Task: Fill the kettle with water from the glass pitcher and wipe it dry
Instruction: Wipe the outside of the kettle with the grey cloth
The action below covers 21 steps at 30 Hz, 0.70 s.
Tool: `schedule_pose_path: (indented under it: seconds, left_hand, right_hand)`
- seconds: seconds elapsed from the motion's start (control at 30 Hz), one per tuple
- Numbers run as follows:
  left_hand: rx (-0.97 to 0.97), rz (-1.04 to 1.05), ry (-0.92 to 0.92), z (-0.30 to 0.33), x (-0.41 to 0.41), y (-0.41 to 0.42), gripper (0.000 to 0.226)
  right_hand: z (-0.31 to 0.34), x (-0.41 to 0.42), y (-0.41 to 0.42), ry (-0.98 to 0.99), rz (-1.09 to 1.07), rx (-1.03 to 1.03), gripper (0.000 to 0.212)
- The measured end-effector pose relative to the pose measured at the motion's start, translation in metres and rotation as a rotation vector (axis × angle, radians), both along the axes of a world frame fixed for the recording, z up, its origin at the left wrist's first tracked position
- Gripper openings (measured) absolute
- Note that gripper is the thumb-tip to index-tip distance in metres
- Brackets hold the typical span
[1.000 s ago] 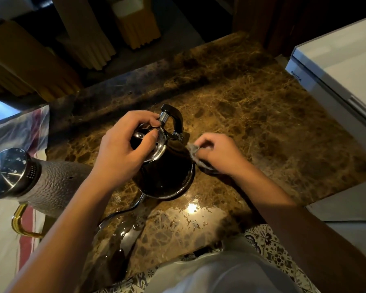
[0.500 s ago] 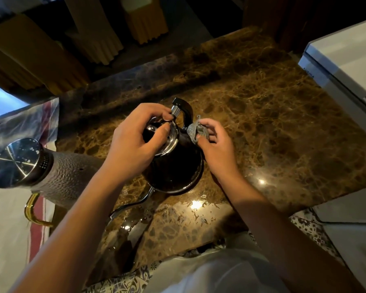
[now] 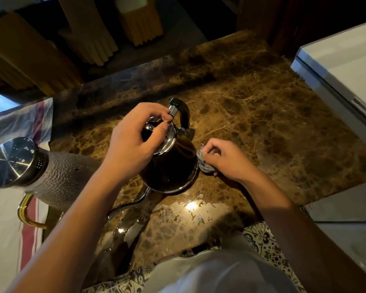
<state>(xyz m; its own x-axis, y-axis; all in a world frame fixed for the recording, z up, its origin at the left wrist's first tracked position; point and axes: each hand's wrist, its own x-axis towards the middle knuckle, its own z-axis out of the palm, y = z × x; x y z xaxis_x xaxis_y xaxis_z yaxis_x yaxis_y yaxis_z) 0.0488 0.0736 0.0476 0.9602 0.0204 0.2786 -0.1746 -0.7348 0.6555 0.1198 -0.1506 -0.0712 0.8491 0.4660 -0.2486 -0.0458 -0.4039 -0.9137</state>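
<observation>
A dark, glossy, round-bodied kettle [image 3: 173, 166] with a black curved handle is seen upright on the brown veined marble countertop [image 3: 262, 123]. Its shiny chrome lid [image 3: 166, 142] is gripped from above by the left hand [image 3: 133, 142], whose fingers are curled closed around the lid's edge and knob. A small crumpled grey cloth [image 3: 202, 161] is pinched in the closed fingers of the right hand [image 3: 224, 159] and is pressed against the kettle's right side, low down near its base. To the left of the kettle, a textured glass pitcher [image 3: 61, 178] with a steel lid and a gold handle is seen, standing partly on a striped cloth [image 3: 30, 240]. In front of the kettle, water is spread across the countertop. To the kettle's far right, a white appliance [image 3: 342, 64] is seen.
</observation>
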Motion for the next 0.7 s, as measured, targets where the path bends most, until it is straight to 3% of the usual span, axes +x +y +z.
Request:
schedule_pose_path:
  seconds: [0.13,0.27,0.47,0.7]
  left_hand:
    - [-0.013,-0.002,0.007,0.001,-0.001,-0.001,0.021]
    - [-0.031,-0.004,0.015,0.001,-0.001,-0.001,0.020]
    - [-0.037,0.023,0.014,0.003,-0.005,-0.004,0.019]
    - [0.048,0.239,-0.081,-0.004,-0.008,-0.022,0.019]
  right_hand:
    - [0.006,-0.029,-0.005,-0.084,0.004,-0.033,0.013]
    - [0.010,-0.063,0.003,-0.012,0.120,-0.019,0.011]
    - [0.012,-0.065,0.002,-0.057,-0.321,0.110,0.010]
    - [-0.005,-0.106,0.030,-0.351,-0.382,0.067,0.011]
